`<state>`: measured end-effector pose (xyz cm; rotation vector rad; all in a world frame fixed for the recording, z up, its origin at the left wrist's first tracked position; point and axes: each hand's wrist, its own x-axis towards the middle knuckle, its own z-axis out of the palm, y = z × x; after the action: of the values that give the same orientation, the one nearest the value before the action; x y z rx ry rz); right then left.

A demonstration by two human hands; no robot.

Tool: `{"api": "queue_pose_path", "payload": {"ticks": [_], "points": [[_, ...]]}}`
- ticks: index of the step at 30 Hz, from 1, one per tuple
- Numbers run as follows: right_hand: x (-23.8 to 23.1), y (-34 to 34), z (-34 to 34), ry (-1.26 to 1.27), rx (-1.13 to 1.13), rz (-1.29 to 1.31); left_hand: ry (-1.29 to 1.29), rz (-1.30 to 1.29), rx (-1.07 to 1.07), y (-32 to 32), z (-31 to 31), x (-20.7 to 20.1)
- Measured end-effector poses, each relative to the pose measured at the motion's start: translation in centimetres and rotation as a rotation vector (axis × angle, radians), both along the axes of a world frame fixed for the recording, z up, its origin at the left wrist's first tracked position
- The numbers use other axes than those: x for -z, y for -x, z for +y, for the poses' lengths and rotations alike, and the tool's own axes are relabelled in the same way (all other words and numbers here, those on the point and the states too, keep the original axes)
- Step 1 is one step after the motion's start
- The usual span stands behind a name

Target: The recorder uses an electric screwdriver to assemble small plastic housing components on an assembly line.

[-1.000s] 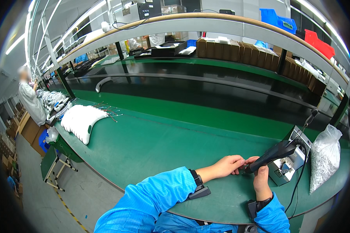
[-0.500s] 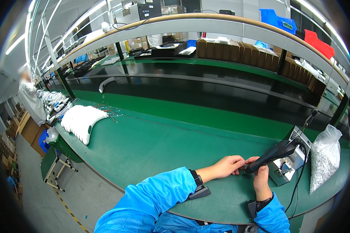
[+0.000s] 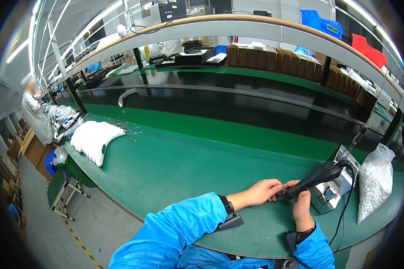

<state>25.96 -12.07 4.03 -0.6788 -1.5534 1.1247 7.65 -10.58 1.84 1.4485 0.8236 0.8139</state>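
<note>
My right hand (image 3: 302, 207) is wrapped round the lower part of a black corded hand tool (image 3: 313, 180), which looks like an electric screwdriver. The tool slants down to the left, and a coiled cord (image 3: 347, 165) leaves its upper end. My left hand (image 3: 261, 193) is closed, its fingertips pinched together by the tool's lower tip. Whatever sits between those fingertips is too small or hidden to name. Just right of my hands stands a small silver machine (image 3: 326, 201) with a blue piece on its front. Both hands are low over the green worktable (image 3: 184, 166).
White curved housings (image 3: 94, 139) with thin wires lie stacked at the left. A clear bag of small white pieces (image 3: 375, 184) stands far right. Beyond the table runs a dark conveyor belt (image 3: 211, 96) carrying a pale curved part (image 3: 126, 95). A person (image 3: 35, 114) stands far left.
The pale curved part on the belt has shifted slightly right. The person at the far left has moved a little. My hands and the tool look unchanged.
</note>
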Motion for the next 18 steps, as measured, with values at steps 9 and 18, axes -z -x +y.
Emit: {"api": "queue_pose_path", "payload": {"ticks": [9, 18], "points": [[-0.19, 0.22, -0.20, 0.028, 0.013, 0.008, -0.007, 0.004, 0.001, 0.05, 0.07, 0.31], [-0.03, 0.01, -0.03, 0.011, -0.011, 0.005, -0.019, -0.014, 0.001, 0.09, 0.01, 0.23]]}}
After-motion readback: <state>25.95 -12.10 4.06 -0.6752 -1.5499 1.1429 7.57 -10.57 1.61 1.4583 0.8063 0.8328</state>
